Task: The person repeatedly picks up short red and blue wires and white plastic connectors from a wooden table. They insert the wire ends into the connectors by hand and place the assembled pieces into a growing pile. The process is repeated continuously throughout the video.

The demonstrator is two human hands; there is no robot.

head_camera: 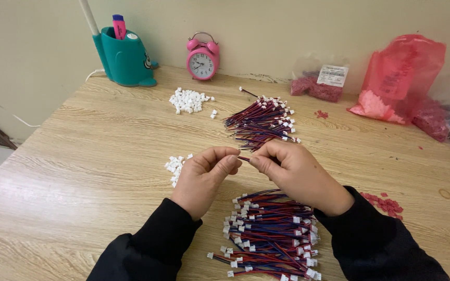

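Pink alarm clock (202, 58), teal pen holder (125, 60), red bags (399, 78) at wall.

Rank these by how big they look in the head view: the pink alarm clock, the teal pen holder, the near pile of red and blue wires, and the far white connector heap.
1. Near pile of red and blue wires, though nearness to the camera inflates it.
2. Teal pen holder.
3. Pink alarm clock and far white connector heap: they look alike, so no ranking.

2 bare hands, left hand (200, 179), right hand (298, 174), long black sleeves (154, 244)
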